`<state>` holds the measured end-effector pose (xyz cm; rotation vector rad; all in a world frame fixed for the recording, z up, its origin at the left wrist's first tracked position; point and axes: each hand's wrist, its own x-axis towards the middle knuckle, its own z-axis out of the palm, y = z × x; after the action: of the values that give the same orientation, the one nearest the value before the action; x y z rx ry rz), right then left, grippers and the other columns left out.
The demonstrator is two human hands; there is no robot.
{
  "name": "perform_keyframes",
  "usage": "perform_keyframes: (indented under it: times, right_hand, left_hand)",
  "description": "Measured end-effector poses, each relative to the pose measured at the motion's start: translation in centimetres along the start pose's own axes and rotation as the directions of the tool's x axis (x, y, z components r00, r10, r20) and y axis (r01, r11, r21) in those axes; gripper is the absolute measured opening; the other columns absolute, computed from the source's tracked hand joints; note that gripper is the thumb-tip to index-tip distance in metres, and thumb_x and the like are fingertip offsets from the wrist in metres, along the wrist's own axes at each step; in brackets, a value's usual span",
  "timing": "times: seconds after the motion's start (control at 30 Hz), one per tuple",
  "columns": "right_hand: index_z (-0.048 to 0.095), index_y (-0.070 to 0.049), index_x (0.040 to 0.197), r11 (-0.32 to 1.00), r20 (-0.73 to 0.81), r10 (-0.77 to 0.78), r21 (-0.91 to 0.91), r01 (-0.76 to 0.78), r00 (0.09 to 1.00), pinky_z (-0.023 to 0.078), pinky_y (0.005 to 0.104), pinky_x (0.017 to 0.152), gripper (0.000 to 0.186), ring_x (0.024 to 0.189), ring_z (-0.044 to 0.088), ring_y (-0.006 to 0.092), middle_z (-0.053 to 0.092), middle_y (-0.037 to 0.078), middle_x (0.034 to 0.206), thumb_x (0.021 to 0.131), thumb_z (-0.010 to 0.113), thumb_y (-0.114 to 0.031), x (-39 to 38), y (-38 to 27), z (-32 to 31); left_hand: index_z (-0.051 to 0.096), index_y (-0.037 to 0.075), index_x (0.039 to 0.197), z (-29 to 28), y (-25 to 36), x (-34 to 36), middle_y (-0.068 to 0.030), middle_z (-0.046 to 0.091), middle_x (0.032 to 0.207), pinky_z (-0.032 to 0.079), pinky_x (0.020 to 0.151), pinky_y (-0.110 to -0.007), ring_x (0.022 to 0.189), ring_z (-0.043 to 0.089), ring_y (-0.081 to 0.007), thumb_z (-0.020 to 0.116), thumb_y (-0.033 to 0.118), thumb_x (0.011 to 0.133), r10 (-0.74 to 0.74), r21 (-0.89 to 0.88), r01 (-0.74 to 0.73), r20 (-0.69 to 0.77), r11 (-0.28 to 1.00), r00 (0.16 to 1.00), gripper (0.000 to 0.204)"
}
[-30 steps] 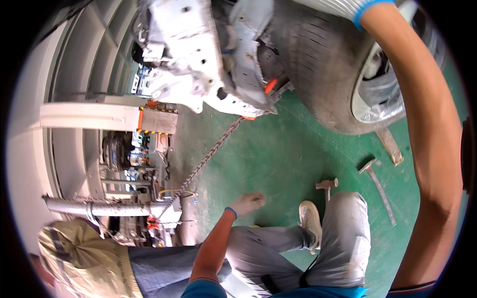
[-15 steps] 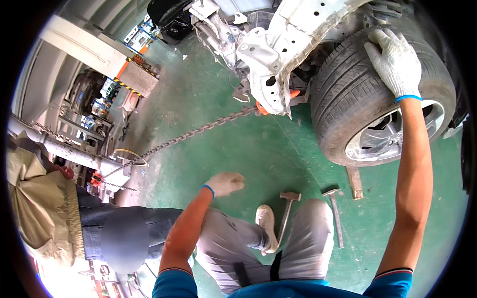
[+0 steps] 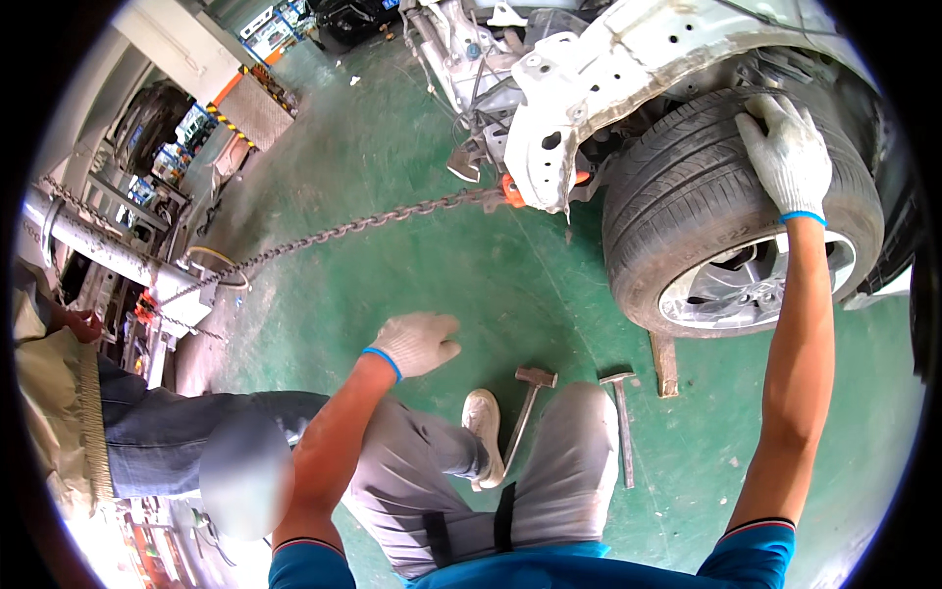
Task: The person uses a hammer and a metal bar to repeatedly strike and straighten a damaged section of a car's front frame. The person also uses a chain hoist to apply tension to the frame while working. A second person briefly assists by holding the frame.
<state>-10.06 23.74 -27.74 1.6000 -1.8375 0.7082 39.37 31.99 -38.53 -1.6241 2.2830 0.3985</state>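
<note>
My right hand [image 3: 788, 157], in a white knit glove with a blue cuff, lies on the tread of a black tyre [image 3: 677, 196], its fingers stretched over the top and the thumb apart. The tyre sits on a silver spoked wheel [image 3: 721, 285] under the car's fender. My left hand [image 3: 417, 344], gloved the same way, hangs over the green floor with nothing in it. Its fingers are loosely bent and the thumb stands apart. Below, a sledgehammer [image 3: 535, 378] rests beside my shoe, and a second hammer [image 3: 619, 378] lies by my knee.
A rusty chain [image 3: 363, 222] runs from an orange hook [image 3: 512, 190] at the stripped car body [image 3: 589, 98] to a grey post [image 3: 108, 240] at left. A wooden block [image 3: 665, 363] pokes out below the tyre. Another person's leg [image 3: 196, 432] is close on my left.
The whole view has shifted, so the car front shows more. My left hand has risen slightly, its thumb now apart from the fingers. The right hand stays on the tyre.
</note>
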Motion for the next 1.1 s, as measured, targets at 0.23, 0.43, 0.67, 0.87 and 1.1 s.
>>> perform_keyframes:
  times: [0.23,0.43,0.67,0.87,1.1]
  right_hand:
    - [0.073,-0.018,0.113,0.996,0.071,-0.023,-0.082,0.029,0.997,0.051,0.0453,0.098,0.032,0.114,0.063,0.0357,0.069,0.007,0.12,0.096,0.062,-0.042,0.0,0.0,0.9]
    - [0.074,-0.016,0.119,0.993,0.076,-0.039,-0.112,0.048,0.996,0.051,0.0431,0.096,0.036,0.112,0.065,0.0355,0.07,0.012,0.119,0.096,0.064,-0.041,0.6,1.2,1.0]
    - [0.073,-0.007,0.115,0.998,0.108,-0.032,-0.043,0.036,0.994,0.049,0.038,0.097,0.027,0.11,0.066,0.0328,0.07,0.014,0.115,0.098,0.067,-0.027,0.5,-0.3,1.1]
    - [0.073,-0.008,0.112,0.989,0.055,-0.006,-0.148,0.014,0.998,0.051,0.04,0.093,0.025,0.106,0.067,0.0335,0.071,0.012,0.112,0.097,0.068,-0.028,0.4,-1.1,1.1]
    - [0.072,-0.008,0.12,0.936,0.018,0.169,-0.317,-0.155,0.985,0.051,0.0417,0.099,0.032,0.116,0.064,0.0351,0.069,0.014,0.123,0.091,0.071,-0.023,-0.2,-0.3,2.2]
  left_hand:
    - [0.063,0.01,0.11,0.6,8.7,-2.9,-0.0113,0.069,0.096,0.058,0.074,-0.046,0.093,0.071,-0.0308,0.065,0.032,0.092,0.46,0.048,-0.458,-0.066,0.888,0.885,0.029]
    - [0.066,0.008,0.099,7.4,8.6,-5.1,-0.0082,0.069,0.087,0.057,0.063,-0.042,0.08,0.073,-0.0254,0.069,0.031,0.089,0.605,0.035,-0.612,0.119,0.79,0.787,0.025]
    - [0.068,0.008,0.092,7.4,6.1,-4.7,-0.0053,0.065,0.08,0.055,0.062,-0.039,0.073,0.071,-0.0222,0.066,0.02,0.086,0.689,0.073,-0.686,-0.112,0.724,0.716,0.014]
    - [0.07,0.008,0.09,6.7,3.8,-1.0,-0.0059,0.067,0.079,0.053,0.062,-0.037,0.074,0.071,-0.0226,0.064,0.014,0.084,0.745,0.028,-0.745,-0.053,0.666,0.665,0.011]
    - [0.072,0.01,0.095,9.8,0.6,7.9,-0.0093,0.072,0.085,0.053,0.063,-0.045,0.076,0.073,-0.0265,0.062,0.021,0.086,0.789,0.111,-0.788,0.052,0.605,0.613,0.017]
